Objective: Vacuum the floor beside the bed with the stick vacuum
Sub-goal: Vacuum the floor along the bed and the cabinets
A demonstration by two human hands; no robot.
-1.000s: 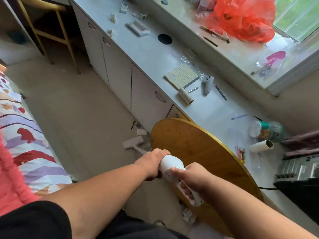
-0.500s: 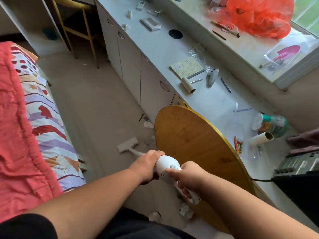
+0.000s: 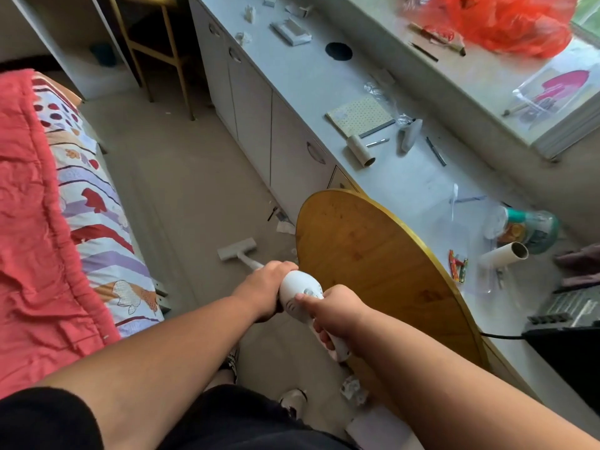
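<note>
I hold a white stick vacuum [image 3: 300, 289] with both hands. My left hand [image 3: 264, 289] grips the front of its body, and my right hand [image 3: 336, 311] is closed around the rear handle. The tube runs forward and down to the flat floor head [image 3: 236, 249], which rests on the beige floor [image 3: 181, 190] between the bed and the cabinets. The bed [image 3: 48, 222], with a red blanket and a patterned sheet, lies along the left.
A round wooden tabletop [image 3: 373, 254] leans against the long grey cabinet counter [image 3: 292, 76] on the right. Paper scraps [image 3: 285, 227] lie on the floor near the cabinet base. A yellow-legged chair [image 3: 156, 43] stands at the far end. My shoes [image 3: 293, 399] show below.
The view has swung left, so more of the bed shows. The floor head has slid back toward me and toward the bed, away from the scraps by the cabinet. Both hands keep their grip.
</note>
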